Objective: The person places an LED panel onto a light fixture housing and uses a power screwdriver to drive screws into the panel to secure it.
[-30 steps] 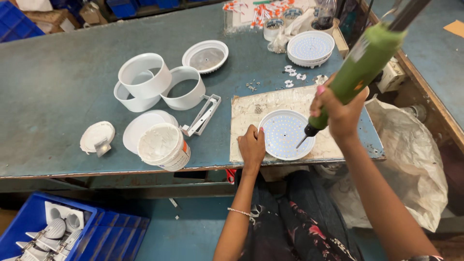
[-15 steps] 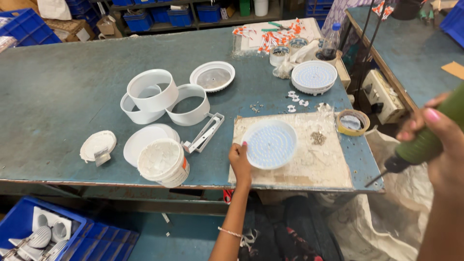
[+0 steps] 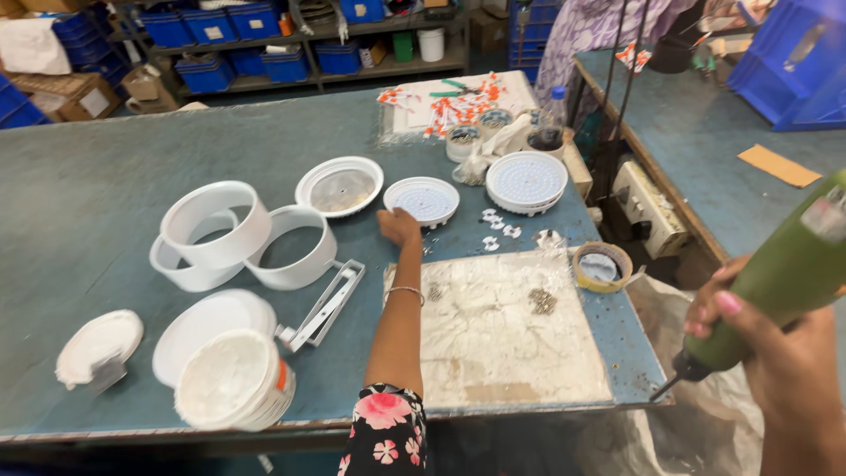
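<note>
green electric screwdriver [image 3: 784, 273] gripped in the right hand [image 3: 775, 353], fingers wrapped closed round its body, bit pointing down-left just past the table's right front corner; hand and tool are off the table edge, over a pale plastic sheet [image 3: 687, 370] below; left hand [image 3: 398, 226] is stretched forward over the teal table [image 3: 79, 194], fingertips touching the near left rim of a round white dotted disc [image 3: 422, 199]; fingers look loosely curled, cannot tell if they pinch the rim or only rest on it; disc lies flat just behind a worn whitish work mat [image 3: 502, 326], beside a shallow white dish [image 3: 339, 186] on its left and a stack of similar dotted discs [image 3: 527, 181] on its right; small white clips [image 3: 498, 225] scattered between disc and stack; pile of screws [image 3: 541, 301] on the mat; roll of tape [image 3: 602, 266] at the mat's right; white rings [image 3: 216, 225] left of the arm, metal bracket [image 3: 326, 304] beside them; white tub [image 3: 233, 381] near the front edge.
</note>
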